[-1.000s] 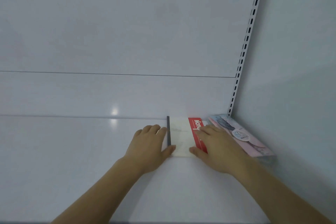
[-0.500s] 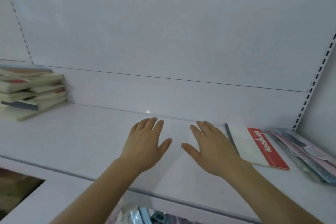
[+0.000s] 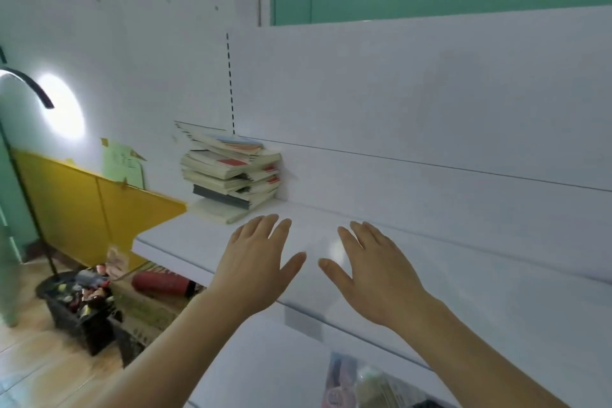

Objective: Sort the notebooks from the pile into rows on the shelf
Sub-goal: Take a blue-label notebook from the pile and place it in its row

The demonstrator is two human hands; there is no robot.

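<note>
1. My left hand (image 3: 256, 262) is held out above the white shelf (image 3: 185, 238), fingers straight and spread, holding nothing.
2. My right hand (image 3: 374, 270) is beside it, equally released and grasping nothing.
3. The pile of notebooks (image 3: 231, 175) sits at the shelf's left end, against the back panel, ahead of my left hand and apart from it.

No legible text on the notebooks (image 3: 231, 172)
</note>
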